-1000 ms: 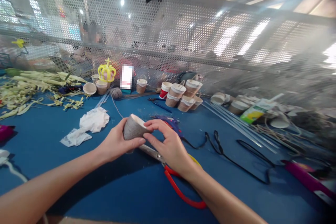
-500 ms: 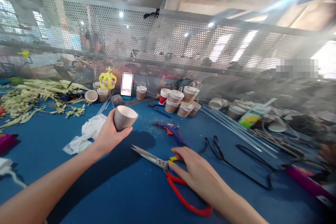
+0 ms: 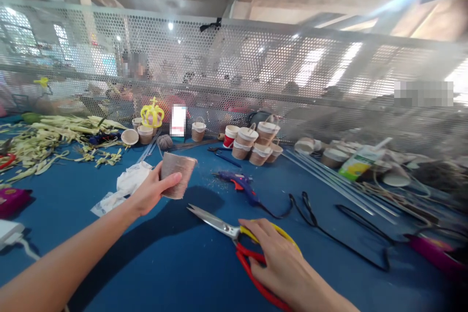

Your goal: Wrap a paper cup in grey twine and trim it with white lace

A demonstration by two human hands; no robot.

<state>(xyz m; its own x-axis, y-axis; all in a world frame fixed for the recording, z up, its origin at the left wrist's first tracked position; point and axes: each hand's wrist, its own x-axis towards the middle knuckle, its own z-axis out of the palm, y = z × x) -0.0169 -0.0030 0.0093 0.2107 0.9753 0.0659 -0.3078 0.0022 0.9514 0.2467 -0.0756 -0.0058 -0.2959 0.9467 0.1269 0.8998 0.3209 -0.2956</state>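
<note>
My left hand (image 3: 155, 187) is closed around a small cup (image 3: 178, 171) wrapped in greyish-brown cord, held above the table and tilted so its side faces me. The thumb lies across the wrapped side. My right hand (image 3: 276, 253) grips the handles of a pair of scissors (image 3: 215, 222), one loop yellow and one red, low over the blue table. The blades are nearly together and point up and left, below the cup. Just beyond the scissors lies a blue glue gun (image 3: 239, 183) with a red trigger.
Small cord-wrapped buckets (image 3: 261, 153) are stacked at the back, near a phone (image 3: 178, 119) and a yellow crown (image 3: 152, 114). Crumpled white plastic (image 3: 133, 178) lies left, beyond it dry husks (image 3: 62, 134). Clear glue sticks (image 3: 329, 180) and a black cable (image 3: 343, 241) are right. A perforated screen (image 3: 234, 58) stands behind.
The cup has been turned over in my left hand, so its white opening no longer shows. My right hand has closed further over the scissors' handles, its thumb now at the red loop.
</note>
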